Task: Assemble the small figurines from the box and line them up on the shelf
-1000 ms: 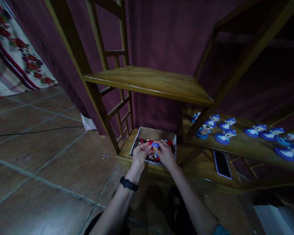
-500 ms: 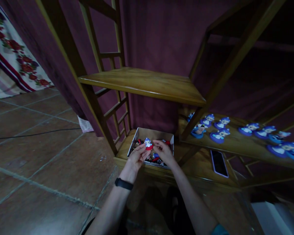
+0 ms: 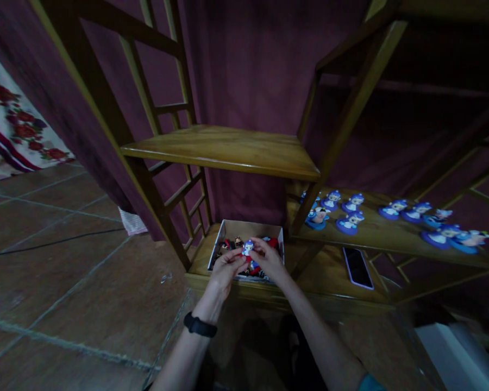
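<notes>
Over the cardboard box (image 3: 248, 228), a small figurine (image 3: 248, 248) with a blue-purple top, white body and red base is held up between my two hands. My left hand (image 3: 227, 268), with a dark band on its wrist, grips the base from the left. The fingers of my right hand (image 3: 270, 260) close on the figurine's right side and top. Below them, the box holds several more small figures in red, black and blue, partly covered by my hands.
The box sits on the low board of a wooden shelf unit (image 3: 220, 146). Several blue and white figurines (image 3: 349, 222) stand on a shelf to the right, above a phone (image 3: 357, 267). A white box (image 3: 458, 353) is at lower right, and a cable (image 3: 57, 241) crosses the tiled floor.
My right hand has come in from beside the figurine and now grips it together with my left. The view has shifted slightly, moving the shelf figurines leftward.
</notes>
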`<state>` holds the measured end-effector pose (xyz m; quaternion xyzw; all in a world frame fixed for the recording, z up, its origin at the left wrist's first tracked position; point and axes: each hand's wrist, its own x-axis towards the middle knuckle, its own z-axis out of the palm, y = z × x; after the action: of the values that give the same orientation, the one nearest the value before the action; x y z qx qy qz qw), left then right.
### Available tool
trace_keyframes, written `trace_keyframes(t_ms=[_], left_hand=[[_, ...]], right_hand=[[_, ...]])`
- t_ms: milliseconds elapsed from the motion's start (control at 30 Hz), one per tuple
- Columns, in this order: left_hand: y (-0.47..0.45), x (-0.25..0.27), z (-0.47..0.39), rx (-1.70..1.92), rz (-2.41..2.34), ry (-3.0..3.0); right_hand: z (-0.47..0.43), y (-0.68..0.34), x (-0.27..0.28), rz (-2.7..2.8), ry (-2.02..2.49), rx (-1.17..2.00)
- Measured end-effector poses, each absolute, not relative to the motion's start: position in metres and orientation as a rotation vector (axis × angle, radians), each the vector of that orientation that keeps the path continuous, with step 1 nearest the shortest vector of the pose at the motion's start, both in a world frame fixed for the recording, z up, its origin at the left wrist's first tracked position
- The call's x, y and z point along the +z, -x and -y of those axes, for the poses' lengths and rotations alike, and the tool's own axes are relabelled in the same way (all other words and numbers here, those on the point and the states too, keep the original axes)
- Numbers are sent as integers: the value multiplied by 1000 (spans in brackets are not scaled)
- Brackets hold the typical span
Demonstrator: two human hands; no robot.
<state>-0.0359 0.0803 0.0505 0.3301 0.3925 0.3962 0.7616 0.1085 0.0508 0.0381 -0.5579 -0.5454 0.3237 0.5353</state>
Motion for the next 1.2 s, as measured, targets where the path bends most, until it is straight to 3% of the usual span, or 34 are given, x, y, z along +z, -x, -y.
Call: trace_keyframes(t_ms=[433,667,767,933,1200], left_hand=[[47,81,-60,487,-747,-931],[49,79,-62,471,-738,-884],[49,72,-70,517,-806,-862],[47,66,-75,555,-877,-837],[35,54,-78,549,-893,-814]], right_hand=[[6,-116,82,1389,1371,725],[101,-150,161,1357,1283,939],[131,-195,208,1314,1344,820],[120,-302,261,1161,1562,304],[56,-377,258,1177,1999,41]])
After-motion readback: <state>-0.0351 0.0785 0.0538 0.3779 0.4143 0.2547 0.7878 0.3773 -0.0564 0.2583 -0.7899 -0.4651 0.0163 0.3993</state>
